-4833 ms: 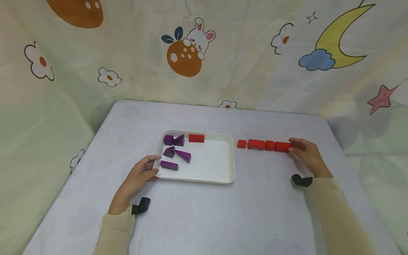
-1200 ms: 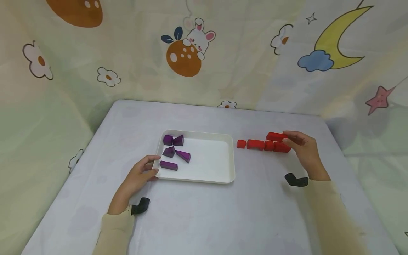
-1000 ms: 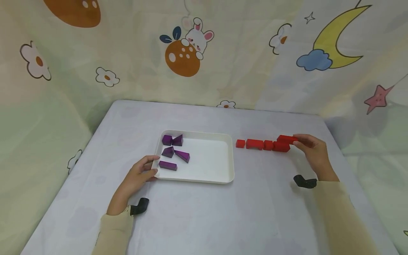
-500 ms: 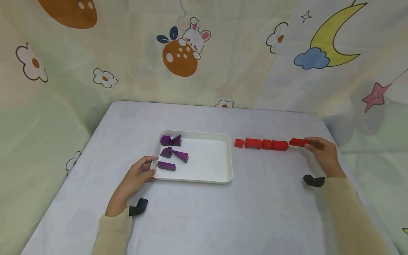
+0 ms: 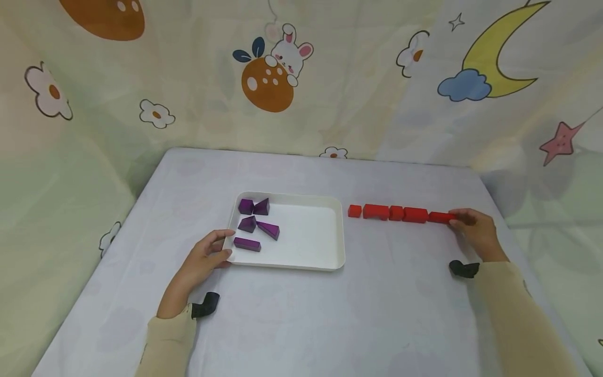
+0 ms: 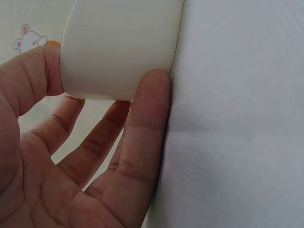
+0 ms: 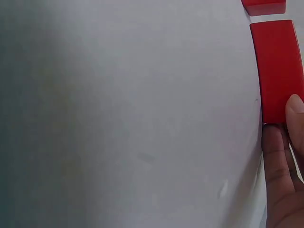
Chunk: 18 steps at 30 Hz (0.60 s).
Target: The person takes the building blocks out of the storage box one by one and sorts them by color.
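My right hand point(image 5: 479, 234) pinches a red rectangular block point(image 5: 440, 217) at the right end of a row of red blocks on the table. In the right wrist view its thumb point(image 7: 295, 107) lies on that block, with fingers at the block's near end. Beside it to the left is another red block point(image 5: 415, 215), then a small red cube point(image 5: 396, 213), a red block with a notch underneath point(image 5: 376, 211) and another small cube point(image 5: 355, 211). My left hand point(image 5: 200, 262) holds the left edge of a white tray point(image 5: 311, 233), its fingers against the tray's wall point(image 6: 118, 47).
Several purple blocks lie at the left of the tray: a cube-like block point(image 5: 246, 206), wedges such as this purple wedge point(image 5: 269, 230), and a long bar point(image 5: 247, 244). The table point(image 5: 301, 324) has a pale cloth; a patterned curtain point(image 5: 348, 78) hangs behind.
A red block that lay in the tray at first was carried right, over the row, and lowered to the row's right end by my right hand. My left hand stays at the tray.
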Available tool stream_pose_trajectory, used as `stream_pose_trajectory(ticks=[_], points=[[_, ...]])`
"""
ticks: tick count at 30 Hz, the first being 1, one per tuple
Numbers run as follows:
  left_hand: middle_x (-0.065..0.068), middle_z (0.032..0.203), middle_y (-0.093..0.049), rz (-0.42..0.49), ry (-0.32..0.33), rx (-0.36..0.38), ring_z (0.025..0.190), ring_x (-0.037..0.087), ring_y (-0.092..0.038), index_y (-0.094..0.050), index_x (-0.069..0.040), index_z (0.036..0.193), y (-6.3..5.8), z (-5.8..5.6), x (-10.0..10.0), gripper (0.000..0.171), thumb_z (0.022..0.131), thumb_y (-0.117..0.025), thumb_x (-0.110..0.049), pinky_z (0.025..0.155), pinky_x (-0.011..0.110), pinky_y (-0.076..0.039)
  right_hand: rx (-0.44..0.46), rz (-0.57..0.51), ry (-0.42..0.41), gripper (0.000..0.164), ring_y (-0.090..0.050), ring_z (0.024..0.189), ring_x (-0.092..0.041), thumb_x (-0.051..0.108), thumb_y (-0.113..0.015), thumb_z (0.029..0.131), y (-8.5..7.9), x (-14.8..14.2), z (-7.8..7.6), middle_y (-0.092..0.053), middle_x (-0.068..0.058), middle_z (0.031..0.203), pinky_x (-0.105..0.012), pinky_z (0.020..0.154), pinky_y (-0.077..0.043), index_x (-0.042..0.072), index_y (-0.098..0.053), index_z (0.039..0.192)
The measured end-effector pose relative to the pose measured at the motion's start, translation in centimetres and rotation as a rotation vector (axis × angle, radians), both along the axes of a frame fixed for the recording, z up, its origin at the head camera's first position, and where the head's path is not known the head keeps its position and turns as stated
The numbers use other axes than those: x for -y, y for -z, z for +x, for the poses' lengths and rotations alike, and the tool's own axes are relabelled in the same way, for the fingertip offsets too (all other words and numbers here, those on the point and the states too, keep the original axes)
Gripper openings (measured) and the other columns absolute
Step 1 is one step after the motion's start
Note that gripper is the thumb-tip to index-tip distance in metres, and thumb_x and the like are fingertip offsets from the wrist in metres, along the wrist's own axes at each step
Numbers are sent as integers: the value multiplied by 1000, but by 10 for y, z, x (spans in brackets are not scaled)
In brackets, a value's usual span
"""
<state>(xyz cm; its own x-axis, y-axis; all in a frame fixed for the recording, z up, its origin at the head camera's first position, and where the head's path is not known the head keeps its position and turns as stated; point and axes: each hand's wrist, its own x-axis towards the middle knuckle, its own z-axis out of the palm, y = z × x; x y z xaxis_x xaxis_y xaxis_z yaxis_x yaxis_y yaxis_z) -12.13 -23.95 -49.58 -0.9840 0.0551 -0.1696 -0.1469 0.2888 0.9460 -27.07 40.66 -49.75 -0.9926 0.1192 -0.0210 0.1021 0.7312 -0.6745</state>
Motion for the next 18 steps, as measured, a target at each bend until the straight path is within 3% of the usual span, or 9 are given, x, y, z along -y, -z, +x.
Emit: stream_pose_trajectory(ticks=[3, 6, 12, 18], points=[[30, 164, -43, -2, -3, 1, 125, 42, -63, -50, 2, 153, 0, 0, 0, 48, 106, -61, 0, 87, 30, -65, 36, -25, -4, 50, -51, 138, -42, 10, -66, 109, -5, 3, 1, -54, -32, 152, -51, 116, -50, -5, -52, 154], [30, 164, -43, -5, -5, 2, 125, 42, -63, -50, 2, 153, 0, 0, 1, 48, 106, -61, -1, 88, 29, -64, 59, -67, 11, 59, -36, 152, -50, 7, -64, 109, -13, 12, 3, -40, -30, 166, -62, 120, -40, -1, -40, 163], [28, 165, -41, -4, -10, 3, 127, 41, -61, -51, 2, 153, -1, 0, 1, 48, 106, -62, -1, 89, 30, -64, 12, -157, 57, 61, -29, 158, -48, 13, -63, 111, -31, 47, 12, -33, -25, 172, -55, 122, -37, 6, -39, 166], [28, 165, -42, -6, -7, 1, 126, 41, -62, -51, 1, 153, 0, -1, 1, 48, 106, -61, -1, 89, 30, -64, -66, -189, -8, 57, -43, 151, -46, 14, -66, 109, -44, 92, 28, -45, -24, 165, -38, 117, -44, 3, -46, 162]])
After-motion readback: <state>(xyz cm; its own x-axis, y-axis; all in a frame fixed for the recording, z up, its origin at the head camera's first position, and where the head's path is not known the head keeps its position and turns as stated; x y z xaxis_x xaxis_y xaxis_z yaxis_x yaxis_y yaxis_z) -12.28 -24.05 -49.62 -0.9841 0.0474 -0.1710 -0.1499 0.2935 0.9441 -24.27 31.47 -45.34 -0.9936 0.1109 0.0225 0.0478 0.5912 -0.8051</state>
